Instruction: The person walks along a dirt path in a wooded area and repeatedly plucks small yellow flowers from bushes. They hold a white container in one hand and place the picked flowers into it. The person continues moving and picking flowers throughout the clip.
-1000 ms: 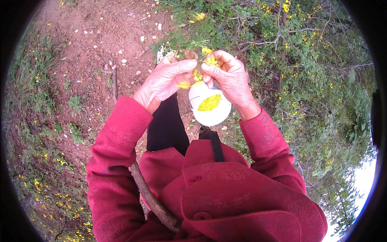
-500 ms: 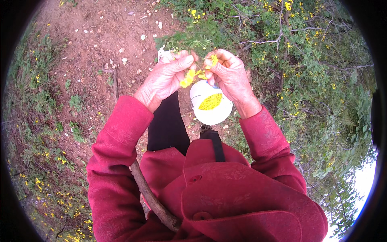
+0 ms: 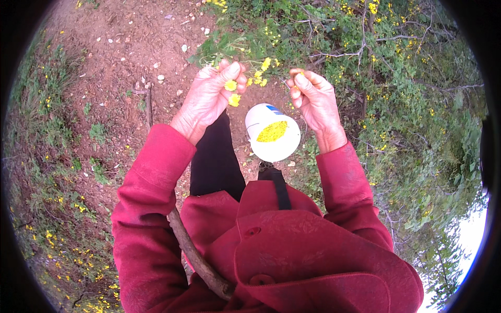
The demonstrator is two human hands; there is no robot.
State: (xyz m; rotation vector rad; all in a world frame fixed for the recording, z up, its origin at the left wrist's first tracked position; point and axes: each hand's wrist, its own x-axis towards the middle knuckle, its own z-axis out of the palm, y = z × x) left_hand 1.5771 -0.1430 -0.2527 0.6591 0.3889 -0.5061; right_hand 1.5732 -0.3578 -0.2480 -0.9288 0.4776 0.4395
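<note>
My left hand (image 3: 204, 99) is closed around a leafy sprig; its green leaves (image 3: 215, 51) stick out past the fingers. Bright yellow flowers (image 3: 230, 85) hang beside the thumb, and more show on thin stems to the right of the fingertips. My right hand (image 3: 319, 101) is apart from the sprig, thumb and fingers pinched together. A small yellowish speck shows at its fingertips, too small to name. Below and between the hands is a white bucket (image 3: 254, 116) with a blue patch, tilted to view, with yellow petals or flower heads (image 3: 272, 131) inside.
A bare wooden stick (image 3: 195, 253) lies against my jacket by the left arm. A black strap (image 3: 282, 190) hangs at my front. Green bushes with yellow blooms (image 3: 407, 88) and bare twigs (image 3: 344, 54) fill the right side. Reddish soil (image 3: 130, 52) with pebbles lies ahead and left.
My right hand has drawn away from the sprig to the right, its fingers pinched. The left hand has shifted slightly left, still holding the sprig, and the bucket shows more fully between the hands.
</note>
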